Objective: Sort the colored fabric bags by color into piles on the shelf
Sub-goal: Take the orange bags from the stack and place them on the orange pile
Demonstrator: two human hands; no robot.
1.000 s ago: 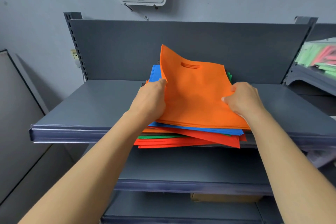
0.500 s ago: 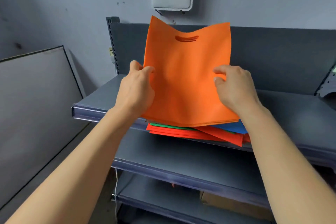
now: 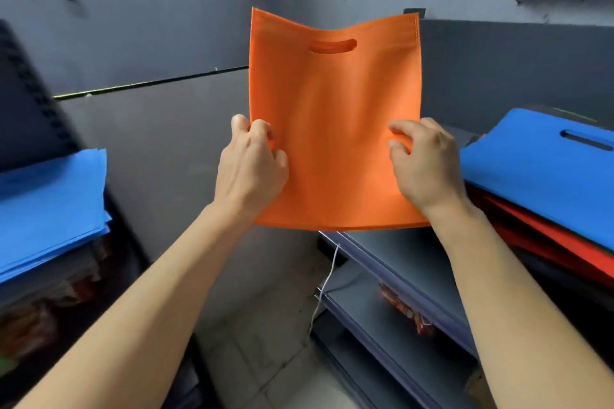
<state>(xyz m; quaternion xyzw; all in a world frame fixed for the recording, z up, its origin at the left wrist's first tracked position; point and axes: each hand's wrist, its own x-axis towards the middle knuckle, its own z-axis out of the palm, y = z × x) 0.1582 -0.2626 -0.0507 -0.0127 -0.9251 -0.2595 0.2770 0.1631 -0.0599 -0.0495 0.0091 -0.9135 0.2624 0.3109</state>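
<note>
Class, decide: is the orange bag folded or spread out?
Spread out: the orange bag shows full-length, handle slot on top; left hand and right hand pinch its side edges.

Left hand (image 3: 251, 169), right hand (image 3: 423, 166): pinch grips

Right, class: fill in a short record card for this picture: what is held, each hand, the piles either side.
Held: flat orange fabric bag with a slot handle, upright in the air
Left hand: grips the bag's left edge
Right hand: grips its right edge
Left side: pile of blue fabric bags
Right side: single blue fabric bag atop red fabric bags
</note>
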